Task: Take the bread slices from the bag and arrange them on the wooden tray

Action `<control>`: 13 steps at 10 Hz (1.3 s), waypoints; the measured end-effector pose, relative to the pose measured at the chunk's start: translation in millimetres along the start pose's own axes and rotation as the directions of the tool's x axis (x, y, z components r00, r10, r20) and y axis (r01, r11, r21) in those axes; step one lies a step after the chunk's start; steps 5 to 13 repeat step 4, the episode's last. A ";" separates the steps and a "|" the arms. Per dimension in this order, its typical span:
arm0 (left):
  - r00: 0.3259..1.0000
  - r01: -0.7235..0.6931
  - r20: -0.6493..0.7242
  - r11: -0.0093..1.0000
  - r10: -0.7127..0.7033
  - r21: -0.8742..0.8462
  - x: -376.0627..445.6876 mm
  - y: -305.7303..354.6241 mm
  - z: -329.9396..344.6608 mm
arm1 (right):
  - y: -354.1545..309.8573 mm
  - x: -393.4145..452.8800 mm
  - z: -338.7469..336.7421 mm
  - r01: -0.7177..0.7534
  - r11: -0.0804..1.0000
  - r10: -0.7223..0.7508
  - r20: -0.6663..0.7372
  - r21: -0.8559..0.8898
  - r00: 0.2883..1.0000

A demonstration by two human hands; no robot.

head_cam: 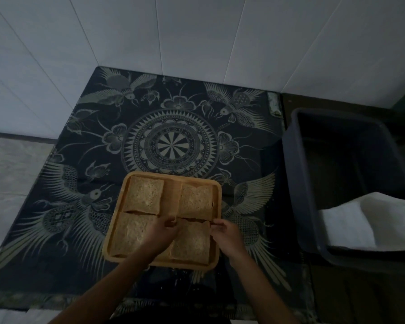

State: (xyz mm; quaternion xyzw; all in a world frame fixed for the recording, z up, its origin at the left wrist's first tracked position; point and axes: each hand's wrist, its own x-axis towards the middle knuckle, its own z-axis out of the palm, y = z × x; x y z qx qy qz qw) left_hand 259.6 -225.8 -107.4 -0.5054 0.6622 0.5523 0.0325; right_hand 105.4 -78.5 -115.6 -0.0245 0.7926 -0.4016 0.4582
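A wooden tray lies on the patterned cloth, close to me. Several bread slices fill it in a two-by-two layout: far left slice, far right slice, near left slice, near right slice. My left hand pinches the far left corner of the near right slice. At the same slice's far right corner, over the tray's right rim, my right hand pinches the crust. No bread bag is in view.
A dark batik cloth covers the table. To the right stands a dark plastic tub holding a white folded sheet. White tiled walls rise behind the table. The light is dim.
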 end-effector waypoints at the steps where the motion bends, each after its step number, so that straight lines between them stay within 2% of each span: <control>1: 1.000 -0.003 -0.002 1.000 0.003 -0.006 -0.2 -1.5 0.3 | 3.9 2.3 0.4 -0.006 1.000 0.006 -0.002 0.015 1.000; 3: 0.999 0.006 0.045 1.000 -0.006 -0.007 -2.5 -1.5 -1.6 | 4.9 3.4 0.7 -0.009 0.996 0.008 0.017 0.087 1.000; 4: 0.999 0.011 0.052 1.000 -0.012 0.023 -4.1 3.3 -3.0 | 0.7 2.1 -3.5 0.052 0.998 -0.052 0.020 0.021 0.998; 13: 0.999 0.011 0.052 1.000 -0.012 0.023 -4.1 3.3 -3.0 | 0.7 2.1 -3.5 0.052 0.998 -0.052 0.020 0.021 0.998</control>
